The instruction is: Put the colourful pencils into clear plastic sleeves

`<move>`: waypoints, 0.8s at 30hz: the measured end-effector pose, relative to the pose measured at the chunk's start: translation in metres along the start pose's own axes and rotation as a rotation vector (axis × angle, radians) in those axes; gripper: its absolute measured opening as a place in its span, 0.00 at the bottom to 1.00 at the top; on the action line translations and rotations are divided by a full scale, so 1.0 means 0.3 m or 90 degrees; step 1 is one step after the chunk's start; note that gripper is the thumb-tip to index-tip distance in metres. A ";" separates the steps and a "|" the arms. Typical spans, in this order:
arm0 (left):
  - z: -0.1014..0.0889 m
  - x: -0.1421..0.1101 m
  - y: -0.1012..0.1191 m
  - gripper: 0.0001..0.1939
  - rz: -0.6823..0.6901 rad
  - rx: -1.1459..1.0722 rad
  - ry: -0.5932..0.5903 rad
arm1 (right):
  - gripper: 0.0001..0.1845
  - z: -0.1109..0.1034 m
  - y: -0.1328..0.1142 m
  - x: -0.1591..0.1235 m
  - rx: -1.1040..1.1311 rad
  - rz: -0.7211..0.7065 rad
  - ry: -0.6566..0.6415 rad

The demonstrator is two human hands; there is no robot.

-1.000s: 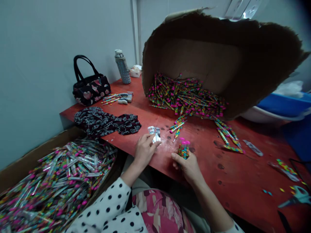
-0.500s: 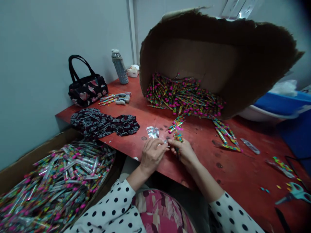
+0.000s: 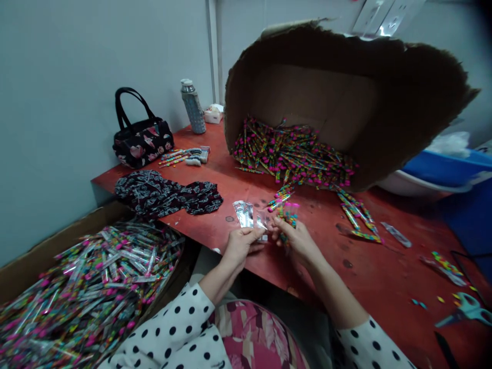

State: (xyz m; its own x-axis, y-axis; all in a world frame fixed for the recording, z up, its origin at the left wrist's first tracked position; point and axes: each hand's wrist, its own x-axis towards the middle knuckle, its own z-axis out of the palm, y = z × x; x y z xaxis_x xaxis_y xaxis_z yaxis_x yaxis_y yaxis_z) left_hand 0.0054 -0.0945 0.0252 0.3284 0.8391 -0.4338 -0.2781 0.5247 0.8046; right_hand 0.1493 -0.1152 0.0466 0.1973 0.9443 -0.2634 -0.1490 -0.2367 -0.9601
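My left hand pinches a clear plastic sleeve just above the red table's front edge. My right hand is closed round a small bundle of colourful candy tubes with pink caps and also touches the sleeve. The two hands meet over the table. A few more clear sleeves lie on the table just beyond my left hand.
A large tipped cardboard box spills several candy tubes. A carton of packed tubes stands at lower left. Black cloth, a handbag, a bottle, scissors and a blue basin surround the spot.
My left hand picked a clear sleeve off the table and came to my right hand. My right hand, with the tube bundle, moved up to meet it.
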 end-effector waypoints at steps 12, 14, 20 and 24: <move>0.048 0.001 0.023 0.09 -0.011 -0.275 0.057 | 0.15 0.018 0.117 -0.228 -0.302 -0.069 0.018; 0.062 -0.006 0.020 0.10 -0.010 -0.272 0.045 | 0.15 0.025 0.114 -0.223 -0.294 -0.067 0.024; 0.083 -0.033 0.006 0.12 0.042 -0.219 0.031 | 0.16 0.035 0.074 -0.223 -0.218 -0.033 0.021; 0.092 -0.056 -0.030 0.12 0.086 -0.161 0.016 | 0.16 0.032 0.071 -0.221 -0.157 -0.001 0.020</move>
State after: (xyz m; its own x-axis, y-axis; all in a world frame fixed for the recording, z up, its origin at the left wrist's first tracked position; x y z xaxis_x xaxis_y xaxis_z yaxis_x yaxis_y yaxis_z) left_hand 0.0273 -0.1173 0.0363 0.2523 0.9051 -0.3422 -0.5353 0.4251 0.7299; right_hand 0.1237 -0.1806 0.0445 0.2287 0.9379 -0.2609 0.0917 -0.2875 -0.9534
